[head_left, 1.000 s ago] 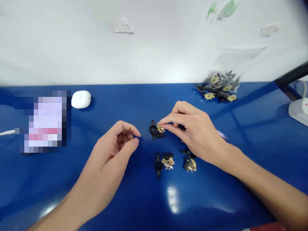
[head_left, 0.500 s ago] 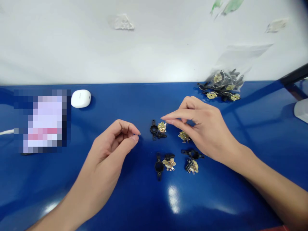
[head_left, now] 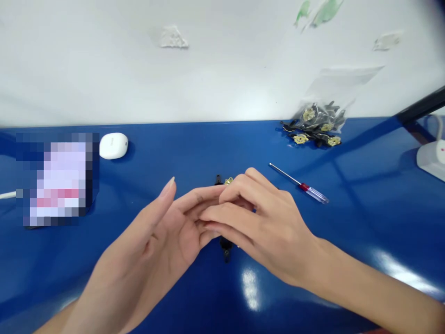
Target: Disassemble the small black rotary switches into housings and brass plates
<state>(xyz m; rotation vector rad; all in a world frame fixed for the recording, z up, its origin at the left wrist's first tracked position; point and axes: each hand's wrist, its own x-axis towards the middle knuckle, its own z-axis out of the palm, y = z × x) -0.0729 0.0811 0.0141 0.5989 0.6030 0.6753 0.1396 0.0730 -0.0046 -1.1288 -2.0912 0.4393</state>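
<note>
My left hand (head_left: 149, 246) lies turned palm-up with its thumb raised and its fingers reaching toward the centre. My right hand (head_left: 264, 222) rests over those fingers, and the two hands touch. Anything small between them is hidden. Beneath them, the tip of a black plastic part (head_left: 218, 179) and the edge of a brass disc (head_left: 228, 181) show above, and another black plastic part (head_left: 226, 249) shows below. The other loose parts seen earlier are covered.
A screwdriver with a clear, red-banded handle (head_left: 304, 187) lies right of my hands on the blue table (head_left: 368, 232). Further back stands a plastic bag of black and brass parts (head_left: 321, 116). A white oval device (head_left: 113, 145), a pixelated patch (head_left: 57, 178) and a white power strip (head_left: 433, 160) also show.
My hands have moved together over the central parts, with my left hand turning palm-up. My right hand has shifted left, uncovering the full screwdriver and hiding most of the parts.
</note>
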